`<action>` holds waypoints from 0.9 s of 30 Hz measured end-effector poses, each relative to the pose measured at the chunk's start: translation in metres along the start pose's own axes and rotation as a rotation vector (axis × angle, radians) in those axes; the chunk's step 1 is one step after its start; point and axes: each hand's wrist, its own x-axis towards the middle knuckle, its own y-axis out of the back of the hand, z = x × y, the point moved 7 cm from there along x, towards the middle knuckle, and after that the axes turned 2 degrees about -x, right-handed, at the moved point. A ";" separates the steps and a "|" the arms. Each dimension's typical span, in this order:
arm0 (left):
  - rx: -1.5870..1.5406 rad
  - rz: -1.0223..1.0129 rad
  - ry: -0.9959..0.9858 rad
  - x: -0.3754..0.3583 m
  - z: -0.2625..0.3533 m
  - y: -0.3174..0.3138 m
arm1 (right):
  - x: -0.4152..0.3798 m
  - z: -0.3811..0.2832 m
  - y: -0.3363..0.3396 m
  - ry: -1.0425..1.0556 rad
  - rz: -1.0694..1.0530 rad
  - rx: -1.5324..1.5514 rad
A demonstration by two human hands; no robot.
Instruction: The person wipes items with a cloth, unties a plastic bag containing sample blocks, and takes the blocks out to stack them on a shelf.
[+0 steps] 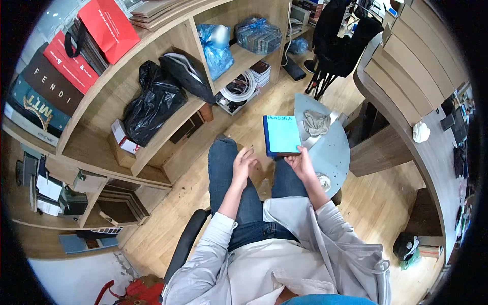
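Note:
In the head view my right hand [302, 163] grips the near lower corner of a flat, dark-blue-edged box [266, 137], thumb on top. A bright turquoise sheet [284, 137] with "LK4535A" handwritten along its upper edge covers most of the box's face. My left hand [245, 165] hovers over my left knee, beside the box and apart from it, fingers loosely bent and spread with nothing in them. Just right of the box stands a round grey-blue table [335, 157], and a crumpled grey cloth [316, 123] lies on it.
Wooden shelves [195, 51] curve along the left, holding a black plastic bag [152, 104], blue bags [258, 35] and a coiled white cable [239, 89]. A curved counter [401, 117] with cardboard boxes [417, 56] borders the right. A black folding chair [330, 46] stands ahead.

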 end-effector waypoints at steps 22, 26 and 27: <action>-0.141 -0.165 0.811 0.105 -0.024 -0.030 | 0.567 -0.106 -0.074 0.018 -0.154 -0.607; 0.101 -0.164 0.731 0.138 -0.014 -0.039 | 0.583 -0.095 -0.069 -0.099 -0.082 -0.691; 0.102 -0.159 0.735 0.155 -0.011 -0.051 | 0.588 -0.092 -0.059 0.066 0.006 -0.925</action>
